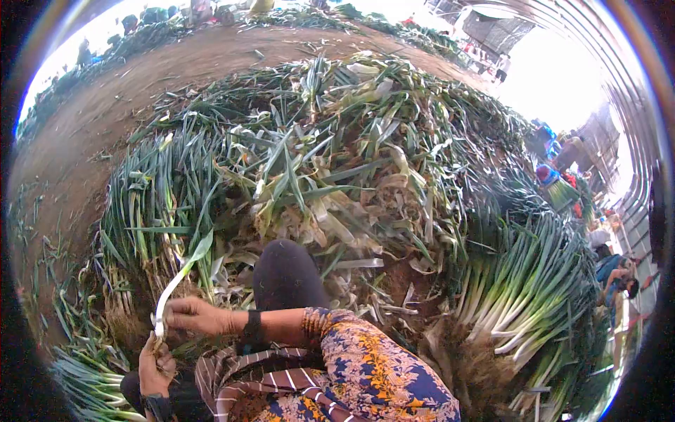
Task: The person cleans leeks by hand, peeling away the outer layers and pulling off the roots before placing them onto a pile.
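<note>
A green onion [169,289] with a long white stalk and a green leaf top stands tilted at the lower left. Around its root end my left hand [155,369] is closed. My right hand [197,315] reaches across from the right, its fingers pinched at the lower stalk just above the left hand. What the right fingertips pinch exactly is partly hidden. Beyond the hands, a row of untrimmed green onions [151,200] with brown roots lies on the ground. Another bunch of green onions [74,380] lies left of my left hand.
A large heap of stripped leaves [351,162] spreads in front of my knee [285,271]. To the right lies a big pile of green onions [524,288], white ends and roots toward me. Bare soil [91,119] runs behind. People [619,274] are at the far right.
</note>
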A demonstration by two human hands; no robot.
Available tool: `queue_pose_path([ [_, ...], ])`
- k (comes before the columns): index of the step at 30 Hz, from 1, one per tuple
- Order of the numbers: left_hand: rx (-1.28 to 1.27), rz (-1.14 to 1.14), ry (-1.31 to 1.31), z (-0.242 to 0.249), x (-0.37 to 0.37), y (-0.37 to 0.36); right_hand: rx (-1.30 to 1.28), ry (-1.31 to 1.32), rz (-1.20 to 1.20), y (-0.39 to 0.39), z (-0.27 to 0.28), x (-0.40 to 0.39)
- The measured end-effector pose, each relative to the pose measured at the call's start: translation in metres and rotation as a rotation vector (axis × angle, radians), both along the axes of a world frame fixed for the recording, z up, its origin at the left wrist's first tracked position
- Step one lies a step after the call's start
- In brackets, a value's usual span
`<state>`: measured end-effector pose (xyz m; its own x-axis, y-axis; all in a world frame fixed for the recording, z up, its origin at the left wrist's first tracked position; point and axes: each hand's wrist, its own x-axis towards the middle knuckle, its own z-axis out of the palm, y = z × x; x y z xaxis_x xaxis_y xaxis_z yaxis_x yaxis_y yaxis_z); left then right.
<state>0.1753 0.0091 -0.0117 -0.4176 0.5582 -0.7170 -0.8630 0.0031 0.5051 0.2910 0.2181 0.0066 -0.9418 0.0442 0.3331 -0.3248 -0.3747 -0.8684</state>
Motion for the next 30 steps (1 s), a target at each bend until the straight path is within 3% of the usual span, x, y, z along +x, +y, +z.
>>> queue_pose_path([
  [1, 0.007, 0.011, -0.002, -0.003, 0.0, 0.001, 0.262, -0.015, -0.167, 0.012, -0.003, -0.006],
  [3, -0.019, 0.03, 0.021, 0.002, 0.007, 0.008, 0.431, -0.052, -0.29, 0.036, -0.014, -0.014],
  [4, -0.044, 0.064, 0.033, 0.006, 0.01, 0.005, 0.529, 0.049, -0.395, 0.055, -0.045, -0.019],
  [6, 0.016, -0.18, 0.243, 0.017, 0.02, 0.007, 1.014, 0.148, -0.628, 0.073, -0.085, -0.022],
  [8, -0.055, -0.224, 0.324, 0.03, 0.029, 0.015, 1.269, -0.602, -0.35, 0.078, -0.115, -0.033],
  [9, -0.07, -0.226, 0.343, 0.032, 0.032, 0.02, 1.454, -0.398, -0.281, 0.078, -0.127, -0.028],
  [10, -0.003, -0.194, 0.277, 0.015, 0.024, 0.015, 1.394, -0.23, -0.344, 0.066, -0.097, -0.016],
  [11, -0.048, -0.154, 0.306, 0.02, 0.027, 0.017, 1.2, -0.399, -0.278, 0.049, -0.049, -0.008],
  [12, -0.056, -0.14, 0.334, 0.015, 0.027, 0.013, 1.134, -0.129, -0.434, 0.044, -0.077, -0.015],
  [13, -0.057, -0.148, 0.364, 0.009, 0.026, 0.01, 1.005, -0.094, -0.388, 0.035, -0.074, -0.016],
  [15, -0.108, -0.111, 0.439, 0.004, 0.03, 0.016, 0.815, -0.381, -0.097, 0.025, -0.065, -0.016],
  [18, -0.146, -0.141, 0.522, 0.009, 0.035, 0.016, 0.633, -0.283, -0.082, 0.005, -0.073, -0.021],
  [22, -0.139, -0.144, 0.674, -0.006, 0.037, 0.016, 0.553, -0.28, -0.052, -0.008, -0.066, -0.023],
  [25, -0.264, -0.325, 0.876, 0.021, 0.041, 0.014, 0.576, -0.297, -0.01, -0.01, -0.064, -0.022],
  [27, -0.271, -0.313, 0.892, 0.03, 0.048, 0.02, 0.726, -0.23, -0.012, -0.006, -0.062, -0.022],
  [28, -0.335, -0.347, 0.667, 0.046, 0.05, 0.024, 0.525, -0.36, 0.116, -0.008, -0.06, -0.02],
  [29, -0.345, -0.342, 0.795, 0.035, 0.05, 0.024, 0.682, -0.087, -0.07, -0.006, -0.078, -0.018],
  [30, -0.31, -0.247, 0.649, 0.033, 0.053, 0.024, 0.623, -0.107, -0.066, -0.011, -0.087, -0.022],
])
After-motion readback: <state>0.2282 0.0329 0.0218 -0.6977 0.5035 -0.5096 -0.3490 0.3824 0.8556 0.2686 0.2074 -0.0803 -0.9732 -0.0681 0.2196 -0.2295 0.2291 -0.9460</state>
